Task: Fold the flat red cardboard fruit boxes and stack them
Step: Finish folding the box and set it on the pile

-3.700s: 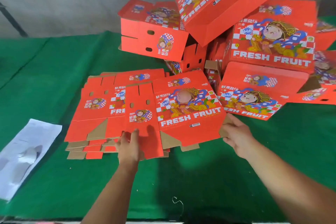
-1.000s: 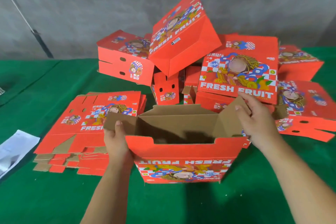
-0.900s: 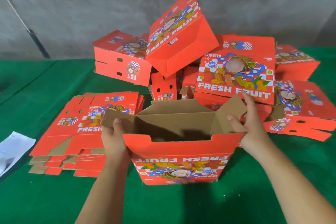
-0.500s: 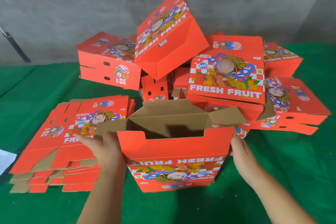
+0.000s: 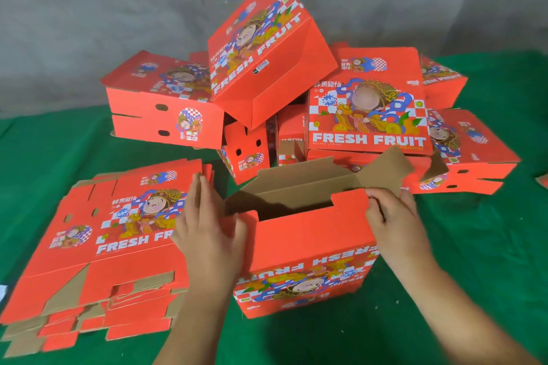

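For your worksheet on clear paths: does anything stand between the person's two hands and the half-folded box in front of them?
Nothing visible does. The left hand presses flat against the left end of the open box, and the right hand grips its right top corner by the raised flap. Both already touch it.

Bare forearms, seemingly no sleeves, rings

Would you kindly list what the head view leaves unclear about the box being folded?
- Floor of the open box: hidden by its near wall and inner shadow.
- Left flap: covered by the left hand.
- Right hand fingertips: tucked over the rim.
- Count of the flat stack: edges overlap, blurred.
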A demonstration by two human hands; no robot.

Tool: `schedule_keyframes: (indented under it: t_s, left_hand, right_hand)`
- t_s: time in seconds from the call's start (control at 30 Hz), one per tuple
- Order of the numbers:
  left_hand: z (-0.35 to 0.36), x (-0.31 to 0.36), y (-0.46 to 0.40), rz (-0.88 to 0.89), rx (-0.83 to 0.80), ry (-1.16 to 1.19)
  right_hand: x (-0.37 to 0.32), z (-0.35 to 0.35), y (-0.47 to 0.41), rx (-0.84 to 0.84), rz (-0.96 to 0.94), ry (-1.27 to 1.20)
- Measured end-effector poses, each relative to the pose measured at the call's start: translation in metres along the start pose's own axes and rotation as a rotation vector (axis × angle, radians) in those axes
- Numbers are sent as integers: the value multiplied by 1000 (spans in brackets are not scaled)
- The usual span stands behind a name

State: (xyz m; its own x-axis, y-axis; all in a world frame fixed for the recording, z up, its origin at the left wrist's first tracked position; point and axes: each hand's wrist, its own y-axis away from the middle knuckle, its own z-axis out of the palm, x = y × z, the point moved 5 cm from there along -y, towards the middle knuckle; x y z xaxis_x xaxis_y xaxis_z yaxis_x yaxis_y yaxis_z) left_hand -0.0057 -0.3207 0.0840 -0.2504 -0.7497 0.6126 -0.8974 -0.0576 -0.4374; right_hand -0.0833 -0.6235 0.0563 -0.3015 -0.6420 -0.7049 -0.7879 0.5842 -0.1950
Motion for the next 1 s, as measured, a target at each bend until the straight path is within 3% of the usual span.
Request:
schedule_keyframes:
  t_s: [0.1, 0.23, 0.37, 0.63, 0.9, 1.0]
  left_hand:
    - [4, 9, 0, 192, -8, -42]
    - [4, 12, 8, 372, 12, -3]
    - [5, 4, 9, 432, -41, 77]
    - [17, 0, 5, 392, -254, 154]
    - [25, 2, -11, 305, -304, 372]
    - [28, 3, -20, 284, -298, 338]
  right_hand:
    - [-23, -10, 4, 223, -163, 309]
    - [-60, 18, 17, 136, -463, 389]
    - [-71, 40, 8, 44, -466, 444]
    - [-61, 45, 1, -12, -454, 411]
    - [-54, 42, 2, -59, -395, 405]
    - [-55, 43, 2, -66, -381, 461]
